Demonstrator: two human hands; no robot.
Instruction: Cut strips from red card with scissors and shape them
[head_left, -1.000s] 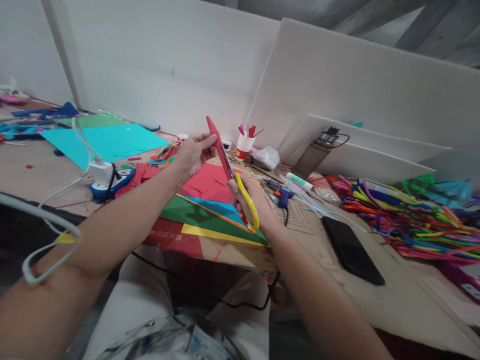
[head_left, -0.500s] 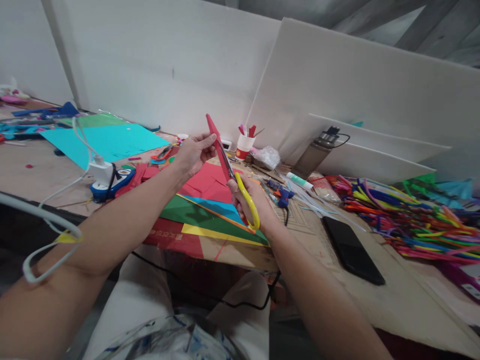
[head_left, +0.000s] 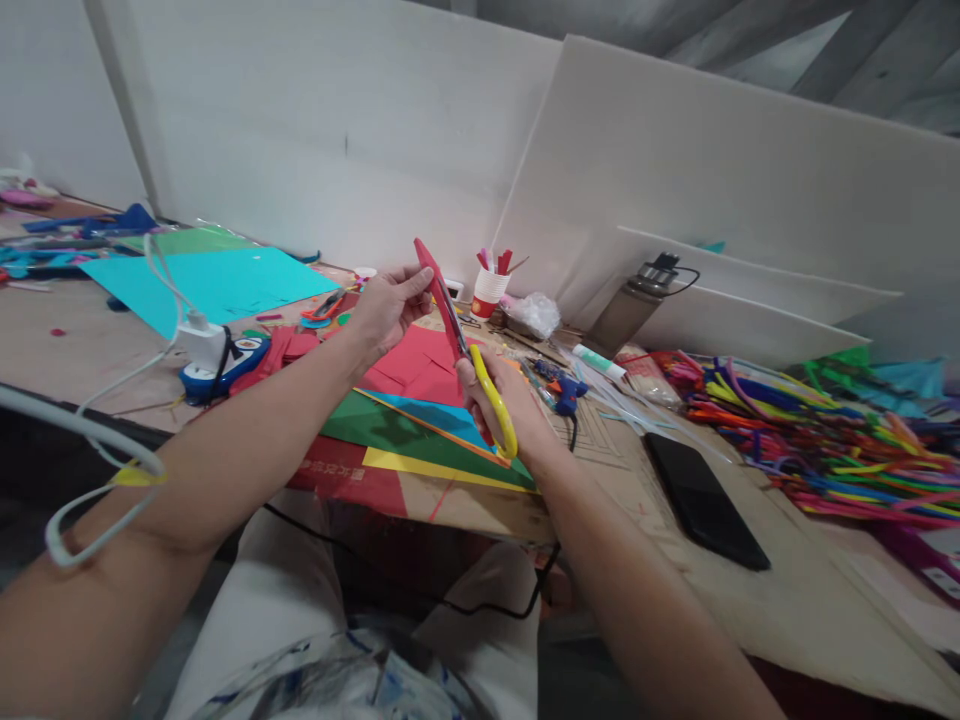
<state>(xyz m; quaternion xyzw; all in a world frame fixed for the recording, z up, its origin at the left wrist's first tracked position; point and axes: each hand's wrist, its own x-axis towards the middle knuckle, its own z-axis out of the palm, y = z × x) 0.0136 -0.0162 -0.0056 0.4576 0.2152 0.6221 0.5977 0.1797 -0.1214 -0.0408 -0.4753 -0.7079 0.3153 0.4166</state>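
Between the thumb and fingers of my left hand (head_left: 391, 312) is a piece of red paper (head_left: 442, 300), held up on edge above the table. My right hand (head_left: 499, 395) is closed around the yellow handles of a pair of scissors (head_left: 495, 400). The scissor blades lie along the red paper, partly hidden by it. Below both hands are red sheets (head_left: 420, 365), with blue, orange, green (head_left: 390, 432) and yellow sheets stacked under them.
At the back stand a paper cup of pens (head_left: 489, 292) and a tilted bottle (head_left: 634, 305). To the right lie a glue gun (head_left: 568, 393), a phone (head_left: 705, 500) and many pipe cleaners (head_left: 832, 440). Leftward are a turquoise sheet (head_left: 217, 290) and a white charger (head_left: 202, 345) with its cable.
The upper tip of the red paper has dropped slightly, and the scissor handles have drawn a little closer together. My arms stay almost in place.
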